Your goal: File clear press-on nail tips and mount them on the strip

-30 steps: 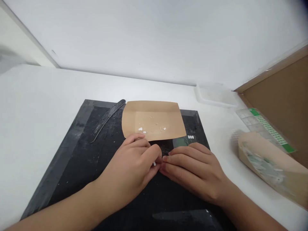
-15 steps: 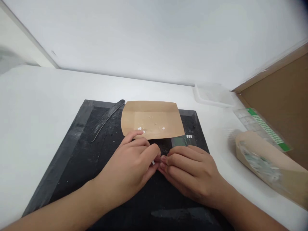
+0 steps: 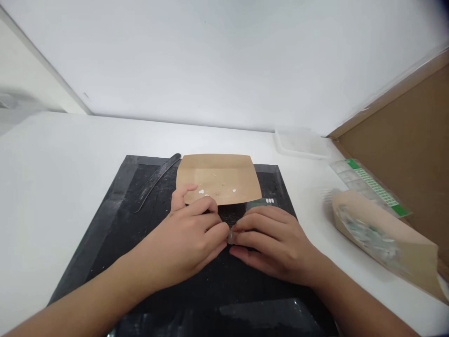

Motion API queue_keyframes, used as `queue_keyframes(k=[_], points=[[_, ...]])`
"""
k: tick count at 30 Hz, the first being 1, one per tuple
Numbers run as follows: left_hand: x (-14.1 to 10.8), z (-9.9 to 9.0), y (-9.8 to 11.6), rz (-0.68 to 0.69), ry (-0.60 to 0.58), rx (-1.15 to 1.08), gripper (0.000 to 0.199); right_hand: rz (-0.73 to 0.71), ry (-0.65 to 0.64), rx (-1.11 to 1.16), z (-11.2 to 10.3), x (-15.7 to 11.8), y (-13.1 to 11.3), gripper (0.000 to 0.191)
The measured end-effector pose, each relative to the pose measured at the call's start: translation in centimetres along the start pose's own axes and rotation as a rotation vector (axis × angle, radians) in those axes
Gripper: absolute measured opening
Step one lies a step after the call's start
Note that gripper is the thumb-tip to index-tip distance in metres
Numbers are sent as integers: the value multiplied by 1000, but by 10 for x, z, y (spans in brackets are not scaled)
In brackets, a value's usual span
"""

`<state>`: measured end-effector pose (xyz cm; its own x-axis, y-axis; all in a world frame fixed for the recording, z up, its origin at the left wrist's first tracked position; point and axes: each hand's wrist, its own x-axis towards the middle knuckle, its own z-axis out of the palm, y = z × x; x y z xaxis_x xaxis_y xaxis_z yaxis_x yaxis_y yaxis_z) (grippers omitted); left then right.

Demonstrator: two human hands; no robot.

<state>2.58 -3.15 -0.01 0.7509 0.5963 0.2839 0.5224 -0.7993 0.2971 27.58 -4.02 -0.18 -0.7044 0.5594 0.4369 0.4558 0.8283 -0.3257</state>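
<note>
Between the fingertips of both hands is a small, clear, shiny piece (image 3: 230,236), too small to name surely. My left hand (image 3: 192,236) pinches its left side, with the little finger raised over the front edge of a brown paper tray (image 3: 242,164). My right hand (image 3: 277,243) has its fingers closed on the right side of the piece, its thumb slightly lower. A few white flakes (image 3: 201,191) and crumbs lie in the tray. Both hands are above a black mat (image 3: 115,234).
A curved black nail file (image 3: 156,180) lies left of the tray. Beyond my right hand, small white ovals (image 3: 270,201) sit on a dark green patch. At right are a paper tray of plastic scraps (image 3: 368,234), a green-labelled clear case (image 3: 373,182) and a translucent box (image 3: 301,144).
My left little finger has lifted and curled back from the white flakes. A white bit that showed between my fingers is out of sight, and the clear piece now shows. The view has shifted slightly.
</note>
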Motion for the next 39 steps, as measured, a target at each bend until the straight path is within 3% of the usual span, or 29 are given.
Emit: queue_keyframes(k=[4, 7, 15, 39], points=[[-1, -1, -2, -6, 15, -31, 18, 103, 31, 91, 3, 1, 1, 28], [-1, -2, -4, 4, 4, -46, 17, 144, 23, 157, 7, 2, 1, 26], [-1, -2, -6, -3, -4, -87, 16, 134, 35, 228, 10, 3, 1, 9], [-3, -2, -6, 3, -36, -82, 16, 164, 65, 226, 11, 3, 2, 12]])
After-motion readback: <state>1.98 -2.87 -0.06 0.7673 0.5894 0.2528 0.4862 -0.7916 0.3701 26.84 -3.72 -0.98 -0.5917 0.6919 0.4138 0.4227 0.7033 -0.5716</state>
